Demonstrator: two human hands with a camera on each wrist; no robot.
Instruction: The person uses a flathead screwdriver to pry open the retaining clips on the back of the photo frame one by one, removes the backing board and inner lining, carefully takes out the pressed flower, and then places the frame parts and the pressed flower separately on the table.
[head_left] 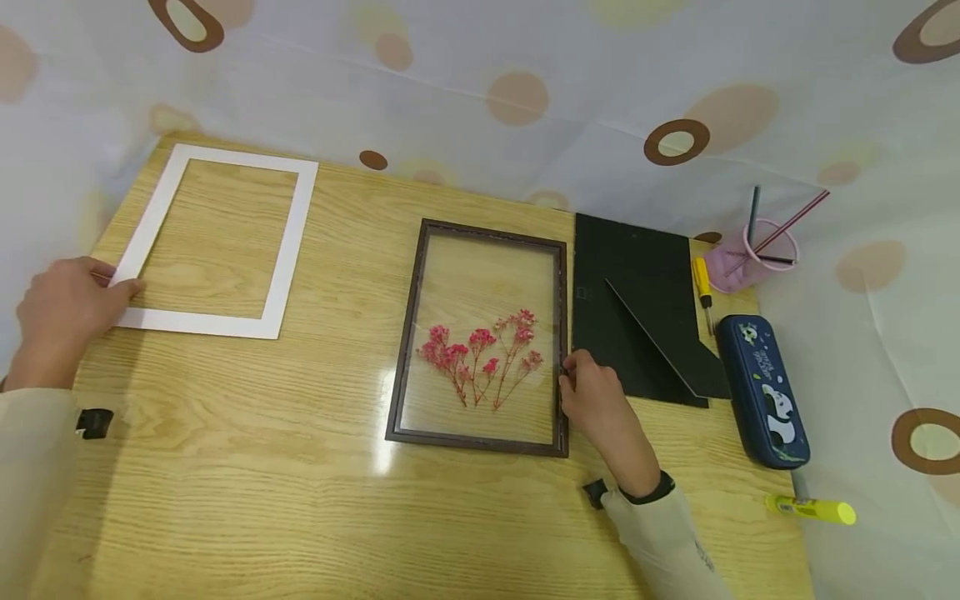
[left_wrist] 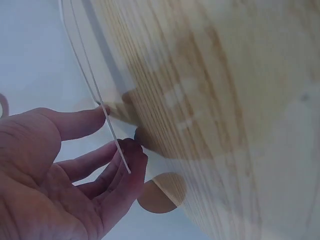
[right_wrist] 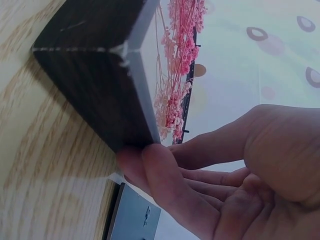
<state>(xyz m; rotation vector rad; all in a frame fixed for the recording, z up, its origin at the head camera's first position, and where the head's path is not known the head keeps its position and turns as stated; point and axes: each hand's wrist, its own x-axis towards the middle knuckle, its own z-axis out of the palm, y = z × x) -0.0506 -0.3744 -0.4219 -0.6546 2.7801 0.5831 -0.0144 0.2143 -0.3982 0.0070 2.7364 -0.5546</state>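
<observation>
At the left of the table, my left hand pinches the lower left side of a white mat board between thumb and fingers. The left wrist view shows the mat board edge-on, tilted above the wood. My right hand grips the right side of a dark brown picture frame, its thumb at the inner edge and its fingers along the outer side. Inside the frame, pink dried flowers on thin stems lie on the clear pane. The frame's dark corner is close up in the right wrist view.
Right of the frame lies a black backing board with its stand leg raised. Beyond it are a yellow screwdriver, a pink pen cup, a dark blue pencil case and a yellow marker. A patterned curtain borders the table.
</observation>
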